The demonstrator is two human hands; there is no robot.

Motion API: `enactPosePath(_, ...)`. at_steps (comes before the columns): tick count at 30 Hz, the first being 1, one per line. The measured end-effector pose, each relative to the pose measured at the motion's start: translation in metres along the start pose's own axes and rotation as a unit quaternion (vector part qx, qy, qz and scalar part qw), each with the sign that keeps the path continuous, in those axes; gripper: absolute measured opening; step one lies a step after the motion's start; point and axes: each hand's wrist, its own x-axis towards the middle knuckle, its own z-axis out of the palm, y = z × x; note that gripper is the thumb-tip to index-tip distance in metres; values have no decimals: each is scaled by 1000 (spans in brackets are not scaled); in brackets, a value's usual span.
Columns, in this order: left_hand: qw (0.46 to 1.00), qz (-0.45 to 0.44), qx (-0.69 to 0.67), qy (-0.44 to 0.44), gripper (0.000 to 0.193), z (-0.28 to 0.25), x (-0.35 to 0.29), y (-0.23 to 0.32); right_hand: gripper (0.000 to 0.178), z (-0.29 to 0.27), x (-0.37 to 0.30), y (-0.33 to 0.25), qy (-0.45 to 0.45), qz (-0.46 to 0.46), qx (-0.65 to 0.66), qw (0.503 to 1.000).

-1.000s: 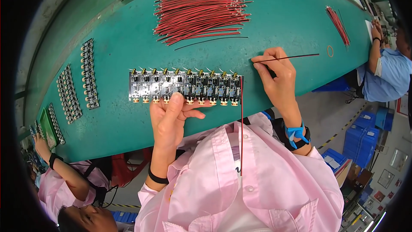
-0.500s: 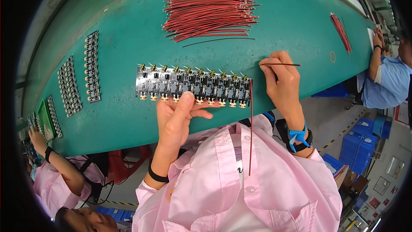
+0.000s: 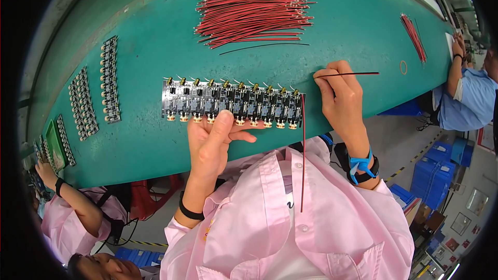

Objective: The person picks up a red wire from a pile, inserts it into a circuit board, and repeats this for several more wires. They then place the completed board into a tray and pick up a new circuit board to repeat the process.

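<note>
1. The left hand (image 3: 210, 142) is gripping the board strip (image 3: 233, 102); its thumb lies on the near edge, and fingers are seen below this edge.
2. The board strip is over the green table (image 3: 145, 150), tilted slightly, with a row of small metal-tipped parts along its far edge and round gold-coloured parts along its near edge.
3. The right hand (image 3: 343, 91) is to the right of the board strip, apart from it. Its thumb and fingers are closed on a thin dark wire (image 3: 365, 73), which points to the right.
4. A red-and-black wire (image 3: 303, 166) runs from the right end of the board strip towards the person, in front of the pink shirt (image 3: 249, 212).
5. Beyond the board strip lies a large pile of red and black wires (image 3: 254, 13); between them is a single black wire (image 3: 264, 47).
6. Well to the right of the board strip are a smaller wire bundle (image 3: 412, 38) and a rubber band (image 3: 403, 67).
7. To the left of the board strip, similar strips (image 3: 110, 80) lie in rows.
</note>
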Motion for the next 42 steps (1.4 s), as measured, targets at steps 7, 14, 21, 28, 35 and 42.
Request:
enactPosePath(7, 999, -8, -39, 29, 24, 3, 0, 3, 7, 0, -1, 2, -1, -8, -11, 1000)
enactPosePath(14, 1000, 2, -30, -6, 22, -4, -2, -1, 5, -5, 0, 2, -40, -9, -26, 999)
enactPosePath(21, 1000, 13, 0, -5, 25, 5, -2, 1, 6, -14, 14, -23, -37, 87, 218, 971)
enactPosePath(28, 999, 13, 40, -11, 25, 9, -2, 2, 7, -15, 18, -33, -50, 59, 233, 969)
enactPosePath(35, 998, 22, 55, -9, 25, 8, -5, 1, 9, -19, 18, -35, -72, 20, 166, 983)
enactPosePath(42, 999, 18, 30, 2, 21, 9, -6, 0, 9, -20, 20, -37, -80, 2, 139, 987)
